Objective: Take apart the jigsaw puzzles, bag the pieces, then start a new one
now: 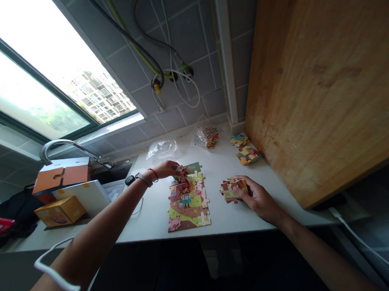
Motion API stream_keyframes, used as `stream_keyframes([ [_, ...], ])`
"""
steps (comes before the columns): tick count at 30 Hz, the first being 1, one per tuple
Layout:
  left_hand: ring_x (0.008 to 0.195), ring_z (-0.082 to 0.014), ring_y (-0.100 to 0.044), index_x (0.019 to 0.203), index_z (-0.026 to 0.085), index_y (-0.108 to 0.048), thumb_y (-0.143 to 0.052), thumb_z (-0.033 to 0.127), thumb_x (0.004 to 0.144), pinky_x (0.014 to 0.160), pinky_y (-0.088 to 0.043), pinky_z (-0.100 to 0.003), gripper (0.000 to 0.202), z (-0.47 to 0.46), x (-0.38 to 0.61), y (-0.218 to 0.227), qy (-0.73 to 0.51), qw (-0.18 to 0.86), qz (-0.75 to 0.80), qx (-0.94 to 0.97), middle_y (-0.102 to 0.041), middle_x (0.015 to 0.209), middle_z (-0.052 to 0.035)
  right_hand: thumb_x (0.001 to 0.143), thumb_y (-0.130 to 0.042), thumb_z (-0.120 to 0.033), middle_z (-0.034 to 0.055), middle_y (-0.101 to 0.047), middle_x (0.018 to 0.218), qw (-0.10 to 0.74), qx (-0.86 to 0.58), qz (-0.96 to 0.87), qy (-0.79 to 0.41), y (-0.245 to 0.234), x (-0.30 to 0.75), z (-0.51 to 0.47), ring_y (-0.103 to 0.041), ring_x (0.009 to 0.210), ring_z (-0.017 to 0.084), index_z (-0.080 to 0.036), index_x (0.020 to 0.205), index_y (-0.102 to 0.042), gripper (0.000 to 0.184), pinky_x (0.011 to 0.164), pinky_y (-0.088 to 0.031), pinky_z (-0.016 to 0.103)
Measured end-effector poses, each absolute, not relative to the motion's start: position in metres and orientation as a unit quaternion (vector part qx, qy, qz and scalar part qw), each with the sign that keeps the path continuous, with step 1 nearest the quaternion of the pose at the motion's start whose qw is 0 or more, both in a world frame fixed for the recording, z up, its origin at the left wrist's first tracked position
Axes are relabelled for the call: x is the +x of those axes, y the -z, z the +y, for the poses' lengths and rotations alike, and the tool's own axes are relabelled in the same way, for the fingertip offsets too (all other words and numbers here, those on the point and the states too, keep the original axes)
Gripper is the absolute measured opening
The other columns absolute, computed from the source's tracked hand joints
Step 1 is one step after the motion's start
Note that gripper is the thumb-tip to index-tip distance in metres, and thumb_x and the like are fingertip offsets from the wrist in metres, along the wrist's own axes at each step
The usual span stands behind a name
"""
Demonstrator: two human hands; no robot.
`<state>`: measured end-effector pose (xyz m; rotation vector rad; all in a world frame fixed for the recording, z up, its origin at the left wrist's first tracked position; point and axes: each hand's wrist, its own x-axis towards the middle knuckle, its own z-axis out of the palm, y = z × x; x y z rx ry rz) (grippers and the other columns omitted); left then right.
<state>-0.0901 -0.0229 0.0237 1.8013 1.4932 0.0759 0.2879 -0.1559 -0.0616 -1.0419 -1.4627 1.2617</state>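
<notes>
A partly joined jigsaw puzzle [191,202] with a farm picture lies flat on the white counter. At its far left edge, my left hand [169,170] is closed on a puzzle piece [183,170], its fingertips right over the picture. Part of that piece is hidden by the fingers. To the right of the puzzle, my right hand [252,194] grips a stack of puzzle pieces [232,190] just above the counter, thumb on top.
Loose piles of puzzle pieces [247,154] lie by the leaning wooden board [309,90]. A clear bag of pieces [207,134] and a crumpled plastic bag [162,149] sit near the wall. Boxes [62,210] and a sink tap [72,146] stand at left.
</notes>
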Motion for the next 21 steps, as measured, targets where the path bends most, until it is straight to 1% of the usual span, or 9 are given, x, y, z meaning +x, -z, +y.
stream_keyframes([
  [3,0.085,-0.0235,-0.071,0.104,0.011,-0.077,-0.086,0.061,0.069,0.075,-0.055,-0.033,0.062,-0.025,-0.09,-0.032,-0.029,0.408,0.579,0.706,-0.078,0.093,-0.0099,0.096,-0.062,-0.054,0.0092,-0.076,0.119,0.456,-0.433,-0.595,-0.5,0.061,0.288,-0.156,-0.073,0.106,0.028,-0.022,0.125,-0.065,0.043,0.097,-0.058,0.043],
  [7,0.081,-0.0224,-0.071,0.101,0.011,-0.078,-0.089,0.058,0.067,0.072,-0.055,-0.032,0.059,-0.03,-0.088,-0.043,-0.018,0.431,0.564,0.704,-0.078,0.091,-0.0102,0.096,-0.063,-0.053,0.0092,-0.075,0.122,0.458,-0.426,-0.596,-0.503,0.061,0.289,-0.156,-0.073,0.107,0.028,-0.022,0.129,-0.063,0.045,0.096,-0.059,0.041],
  [10,0.084,-0.023,-0.072,0.102,0.011,-0.079,-0.09,0.058,0.067,0.076,-0.057,-0.033,0.059,-0.037,-0.082,-0.048,-0.015,0.445,0.551,0.706,-0.079,0.095,-0.0113,0.096,-0.063,-0.053,0.0089,-0.075,0.121,0.457,-0.419,-0.594,-0.512,0.062,0.289,-0.155,-0.073,0.106,0.027,-0.023,0.13,-0.063,0.046,0.097,-0.059,0.041],
  [12,0.087,-0.0234,-0.073,0.105,0.011,-0.078,-0.089,0.057,0.069,0.079,-0.058,-0.033,0.059,-0.043,-0.075,-0.05,-0.016,0.46,0.537,0.707,-0.079,0.099,-0.0124,0.096,-0.063,-0.053,0.0089,-0.075,0.121,0.459,-0.42,-0.59,-0.515,0.063,0.289,-0.155,-0.073,0.104,0.027,-0.023,0.129,-0.063,0.045,0.098,-0.059,0.042],
  [14,0.088,-0.0234,-0.074,0.105,0.011,-0.078,-0.088,0.057,0.073,0.079,-0.059,-0.033,0.057,-0.049,-0.067,-0.054,-0.021,0.478,0.52,0.708,-0.08,0.1,-0.0128,0.096,-0.063,-0.054,0.009,-0.075,0.122,0.465,-0.42,-0.582,-0.519,0.062,0.289,-0.155,-0.073,0.104,0.026,-0.023,0.128,-0.064,0.045,0.097,-0.059,0.042],
  [16,0.086,-0.0234,-0.074,0.105,0.011,-0.077,-0.088,0.055,0.074,0.076,-0.06,-0.032,0.055,-0.055,-0.057,-0.058,-0.024,0.494,0.497,0.713,-0.08,0.097,-0.0123,0.095,-0.064,-0.056,0.0095,-0.074,0.123,0.474,-0.42,-0.569,-0.525,0.061,0.288,-0.154,-0.072,0.106,0.027,-0.023,0.127,-0.064,0.046,0.094,-0.061,0.04],
  [18,0.088,-0.0232,-0.075,0.106,0.012,-0.077,-0.089,0.052,0.076,0.078,-0.06,-0.032,0.052,-0.06,-0.045,-0.063,-0.02,0.525,0.462,0.715,-0.08,0.1,-0.0119,0.094,-0.064,-0.058,0.0102,-0.074,0.123,0.48,-0.42,-0.554,-0.534,0.059,0.288,-0.154,-0.072,0.106,0.027,-0.022,0.126,-0.063,0.048,0.086,-0.063,0.038],
  [19,0.088,-0.0228,-0.076,0.107,0.013,-0.077,-0.089,0.05,0.076,0.079,-0.061,-0.032,0.05,-0.062,-0.039,-0.066,-0.018,0.542,0.445,0.713,-0.08,0.101,-0.0114,0.093,-0.064,-0.059,0.0104,-0.074,0.122,0.481,-0.421,-0.547,-0.541,0.058,0.288,-0.154,-0.073,0.105,0.028,-0.022,0.126,-0.062,0.049,0.082,-0.063,0.037],
  [21,0.086,-0.0215,-0.076,0.106,0.014,-0.077,-0.091,0.047,0.075,0.08,-0.061,-0.032,0.047,-0.065,-0.027,-0.071,-0.013,0.572,0.42,0.705,-0.081,0.099,-0.0097,0.092,-0.064,-0.061,0.0106,-0.075,0.117,0.479,-0.419,-0.535,-0.555,0.056,0.288,-0.154,-0.075,0.095,0.026,-0.022,0.125,-0.061,0.052,0.075,-0.063,0.036],
])
